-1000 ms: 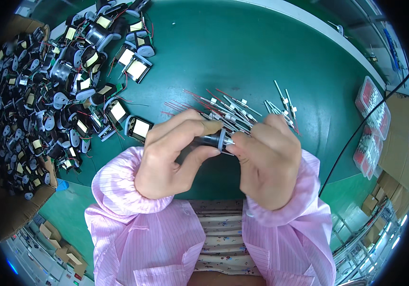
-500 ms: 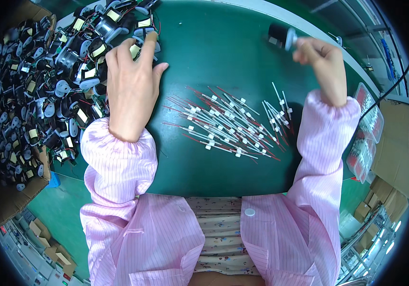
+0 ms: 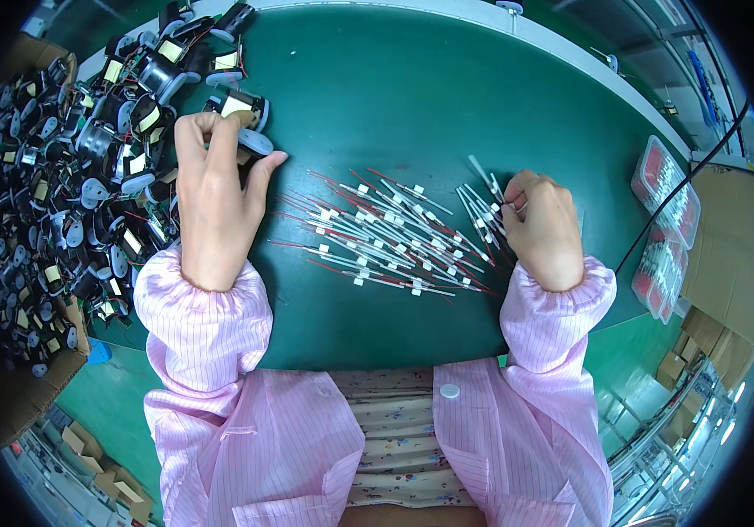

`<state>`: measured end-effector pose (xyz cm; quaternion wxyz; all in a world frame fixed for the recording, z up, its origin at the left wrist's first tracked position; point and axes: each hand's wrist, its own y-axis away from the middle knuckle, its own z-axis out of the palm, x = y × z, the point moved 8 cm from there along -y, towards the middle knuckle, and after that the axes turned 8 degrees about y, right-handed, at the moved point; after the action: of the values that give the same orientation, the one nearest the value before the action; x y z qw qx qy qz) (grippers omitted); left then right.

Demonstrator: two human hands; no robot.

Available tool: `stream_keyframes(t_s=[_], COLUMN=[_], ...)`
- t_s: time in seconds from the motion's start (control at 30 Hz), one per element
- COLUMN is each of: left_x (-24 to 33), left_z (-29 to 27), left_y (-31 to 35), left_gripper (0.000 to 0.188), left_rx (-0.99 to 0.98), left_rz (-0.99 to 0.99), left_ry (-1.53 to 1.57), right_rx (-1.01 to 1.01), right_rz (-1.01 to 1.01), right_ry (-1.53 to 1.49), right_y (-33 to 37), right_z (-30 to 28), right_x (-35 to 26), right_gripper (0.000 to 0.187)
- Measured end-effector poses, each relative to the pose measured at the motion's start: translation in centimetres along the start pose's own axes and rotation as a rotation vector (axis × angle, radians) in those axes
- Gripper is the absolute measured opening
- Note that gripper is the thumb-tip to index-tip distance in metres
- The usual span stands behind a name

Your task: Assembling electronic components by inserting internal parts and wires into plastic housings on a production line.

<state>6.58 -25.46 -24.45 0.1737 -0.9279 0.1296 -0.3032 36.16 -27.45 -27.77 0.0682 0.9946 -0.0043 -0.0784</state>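
Note:
My left hand [image 3: 217, 189] is bent over a black part with a grey disc [image 3: 256, 142], thumb on one side and fingers on the other. That part lies at the edge of a large heap of similar black parts [image 3: 96, 140]. My right hand [image 3: 542, 228] is at a small bunch of white-sleeved wires [image 3: 481, 213], its thumb and fingertips pinched at the bunch's right side. The fingers partly hide what they grip. To the left of it lies a bigger spread of white-sleeved wires [image 3: 386, 233] with red ends and small white tabs.
The green table [image 3: 377, 97] has a pale raised rim [image 3: 552, 44]. Two clear plastic boxes [image 3: 665, 193] with more wires stand at the right, crossed by a black cable [image 3: 702, 162]. A cardboard box [image 3: 52, 382] holds the heap at the left.
My right hand has come down from the far right to the small wire bunch; the black part it held is out of sight. My left hand's fingers have curled onto a part.

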Motion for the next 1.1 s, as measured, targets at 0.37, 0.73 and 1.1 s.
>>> stream_keyframes(t_s=[0.37,0.73,1.1], left_x=[2.2,2.6,5.3], left_z=[2.9,2.0,2.0], left_y=[3.0,2.4,3.1], left_gripper=[0.027,0.021,0.007], left_rx=[-0.342,-0.236,-0.370], left_rz=[-0.568,-0.321,-0.251], left_ry=[1.617,1.128,1.036], right_rx=[-0.132,-0.073,-0.088], right_rz=[-0.074,0.096,-0.265], right_ry=[-1.454,-1.011,-1.196], right_y=[2.6,2.2,2.7], right_z=[-4.1,-2.5,-3.6], right_x=[-5.6,-5.7,-9.8], right_gripper=[0.009,0.011,0.013])
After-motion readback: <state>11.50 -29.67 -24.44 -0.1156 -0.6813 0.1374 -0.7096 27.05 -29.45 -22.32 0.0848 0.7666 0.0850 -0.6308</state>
